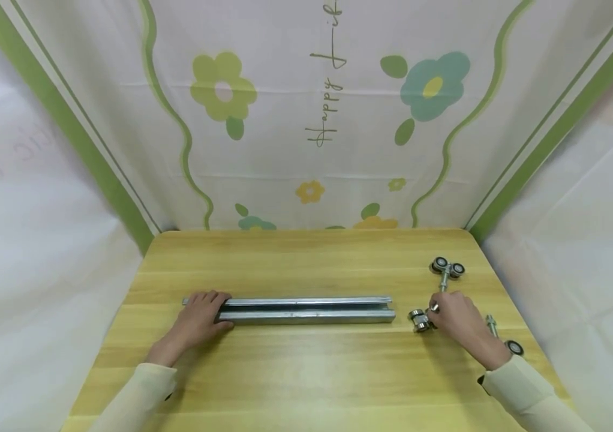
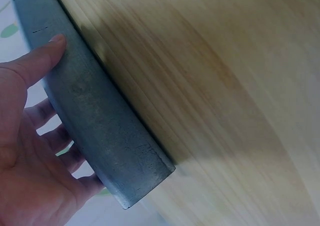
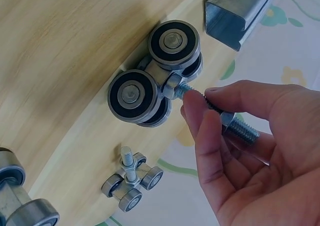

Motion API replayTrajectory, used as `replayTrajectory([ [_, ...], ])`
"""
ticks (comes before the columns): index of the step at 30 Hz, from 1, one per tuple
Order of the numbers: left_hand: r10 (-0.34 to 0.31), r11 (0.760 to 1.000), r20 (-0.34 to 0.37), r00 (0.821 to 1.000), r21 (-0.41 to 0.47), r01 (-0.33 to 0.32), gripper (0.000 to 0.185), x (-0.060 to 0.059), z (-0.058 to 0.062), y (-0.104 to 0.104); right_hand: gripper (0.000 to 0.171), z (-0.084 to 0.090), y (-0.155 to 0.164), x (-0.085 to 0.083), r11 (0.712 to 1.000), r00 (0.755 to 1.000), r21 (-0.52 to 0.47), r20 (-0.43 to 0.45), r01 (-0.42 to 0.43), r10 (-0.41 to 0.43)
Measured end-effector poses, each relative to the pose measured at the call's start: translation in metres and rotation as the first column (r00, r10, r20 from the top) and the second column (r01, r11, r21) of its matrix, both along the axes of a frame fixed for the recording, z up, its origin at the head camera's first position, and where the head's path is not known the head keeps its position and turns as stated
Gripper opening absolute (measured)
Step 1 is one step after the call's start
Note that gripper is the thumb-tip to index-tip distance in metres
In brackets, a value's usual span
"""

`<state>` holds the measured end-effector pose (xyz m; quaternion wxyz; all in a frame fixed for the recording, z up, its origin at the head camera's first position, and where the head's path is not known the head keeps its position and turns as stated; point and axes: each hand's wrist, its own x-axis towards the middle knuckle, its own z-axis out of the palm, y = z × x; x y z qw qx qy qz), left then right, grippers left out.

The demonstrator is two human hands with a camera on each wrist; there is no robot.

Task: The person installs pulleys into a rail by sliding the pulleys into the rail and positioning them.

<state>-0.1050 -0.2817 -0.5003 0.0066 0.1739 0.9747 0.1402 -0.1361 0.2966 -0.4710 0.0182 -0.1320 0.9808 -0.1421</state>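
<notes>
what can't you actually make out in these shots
- Head view: the left end of the metal rail, covered by the left hand.
- Head view: most of the third roller trolley, behind the right hand and its wrist.
- Right wrist view: the held roller trolley's bolt middle, hidden by fingers.

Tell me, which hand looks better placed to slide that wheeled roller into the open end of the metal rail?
Probably the right hand. It already pinches the roller by its bolt, near the rail's open right end. The left hand grips the rail's far end, well placed to steady it.
</notes>
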Motion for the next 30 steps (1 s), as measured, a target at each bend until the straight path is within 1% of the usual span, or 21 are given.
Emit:
replayTrajectory([
  [6, 0.0, 1.0, -0.001, 1.0, 0.002, 0.0, 0.058, 0.005, -0.003, 0.001, 0.007, 0.0, -0.003, 0.002, 1.0, 1.0, 0.002, 0.008, -0.005, 0.005],
  [10, 0.0, 1.0, 0.006, 1.0, 0.003, 0.0, 0.058, 0.007, -0.002, 0.001, 0.008, -0.001, -0.005, 0.001, 1.0, 1.0, -0.003, 0.0, -0.013, 0.013],
  [12, 0.0, 1.0, 0.006, 1.0, 0.002, 0.0, 0.058, 0.006, -0.002, 0.001, 0.007, -0.002, -0.005, -0.001, 1.0, 1.0, -0.004, -0.007, -0.019, 0.019],
  [19, -0.021, 1.0, -0.02, 1.0, -0.004, 0.021, 0.059, 0.001, -0.001, 0.001, 0.014, 0.0, -0.011, -0.011, 1.0, 0.999, 0.001, -0.027, -0.03, 0.03],
  [25, -0.02, 1.0, -0.025, 0.999, -0.009, 0.02, 0.059, -0.001, 0.0, 0.001, 0.009, -0.002, -0.017, -0.018, 0.999, 0.997, -0.008, -0.059, -0.054, 0.053],
  [30, -0.02, 1.0, -0.024, 1.0, -0.015, 0.02, 0.059, 0.0, 0.001, 0.001, 0.01, -0.003, -0.022, -0.024, 0.998, 0.996, -0.006, -0.065, -0.056, 0.055],
])
